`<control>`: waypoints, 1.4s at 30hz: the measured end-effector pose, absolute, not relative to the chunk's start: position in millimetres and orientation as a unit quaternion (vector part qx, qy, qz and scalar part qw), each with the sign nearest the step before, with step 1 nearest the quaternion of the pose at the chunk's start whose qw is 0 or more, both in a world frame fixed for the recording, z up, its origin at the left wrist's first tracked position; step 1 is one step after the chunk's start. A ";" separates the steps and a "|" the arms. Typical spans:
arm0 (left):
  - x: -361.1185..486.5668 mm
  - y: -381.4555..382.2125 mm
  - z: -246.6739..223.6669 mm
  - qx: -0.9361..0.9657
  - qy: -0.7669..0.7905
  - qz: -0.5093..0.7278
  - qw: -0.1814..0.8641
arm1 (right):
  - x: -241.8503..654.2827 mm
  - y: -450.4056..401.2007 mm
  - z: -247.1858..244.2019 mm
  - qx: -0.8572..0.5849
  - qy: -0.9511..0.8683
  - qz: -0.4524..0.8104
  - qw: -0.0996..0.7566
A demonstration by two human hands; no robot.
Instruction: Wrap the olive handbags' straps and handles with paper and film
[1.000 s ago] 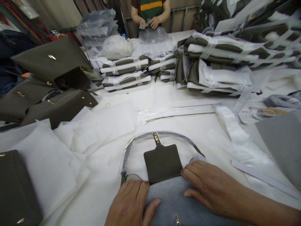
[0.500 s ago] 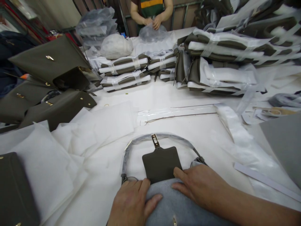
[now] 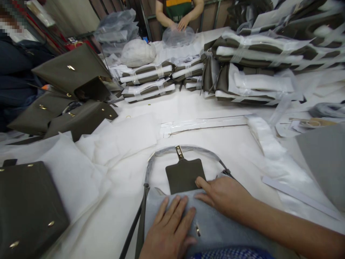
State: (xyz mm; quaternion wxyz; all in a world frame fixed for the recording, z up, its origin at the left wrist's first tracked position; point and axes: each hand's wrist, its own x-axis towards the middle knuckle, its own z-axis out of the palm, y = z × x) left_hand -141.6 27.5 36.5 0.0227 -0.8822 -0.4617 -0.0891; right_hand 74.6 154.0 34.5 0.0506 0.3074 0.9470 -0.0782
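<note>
A handbag lies before me, its near face grey-blue with a small gold turn lock. From its top edge a dark olive flap tab extends away from me, tipped with a gold clasp plate. Beyond the tab arches a handle wrapped in clear film. My left hand rests flat on the grey-blue face, fingers spread. With thumb and forefinger, my right hand grips the bag's top edge beside the tab; its other fingers are hidden.
Olive bags and white tissue sheets lie at left, with another olive bag nearer. Wrapped, taped bags are stacked across the back. A grey board and white strip lie right. A person handles clear plastic opposite.
My left hand has let go of the bag's top edge and moved down to lie flat on its face. My right hand keeps its place at the tab.
</note>
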 end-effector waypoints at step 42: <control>-127.0 -11.9 48.4 -0.860 -0.496 -0.111 -0.043 | 93.7 95.2 36.2 0.106 0.928 -0.318 -0.165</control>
